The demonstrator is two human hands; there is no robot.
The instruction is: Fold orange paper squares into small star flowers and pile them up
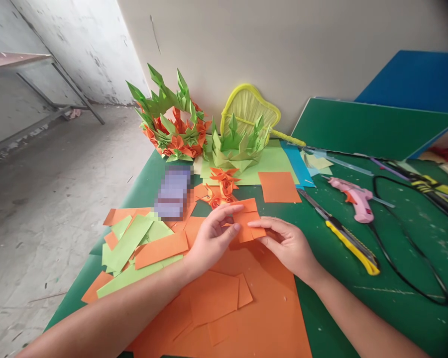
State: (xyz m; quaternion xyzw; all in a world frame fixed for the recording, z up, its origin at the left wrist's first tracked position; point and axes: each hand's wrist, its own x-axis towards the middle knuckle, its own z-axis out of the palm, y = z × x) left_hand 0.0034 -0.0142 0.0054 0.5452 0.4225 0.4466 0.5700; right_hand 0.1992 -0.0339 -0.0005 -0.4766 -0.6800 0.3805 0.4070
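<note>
Both hands hold one small piece of orange paper [248, 219] with crease lines and folded edges. My left hand [212, 238] pinches its left side between thumb and fingers. At the lower right edge, my right hand [289, 243] grips it with thumb below and fingers on top. Just beyond lie several folded orange paper flowers [224, 186]. A flat orange paper square [280, 187] rests to their right. Under my hands spreads a large orange sheet [276, 303] with loose orange pieces [216, 296] on it.
Green and orange paper scraps [134, 243] lie left, near a blurred phone-like object [173, 194]. Behind stand a green-orange paper ring [171, 124] and a green paper crown [239, 151]. Right are a yellow utility knife [353, 246], a pink glue gun [353, 196] and its black cable [406, 273].
</note>
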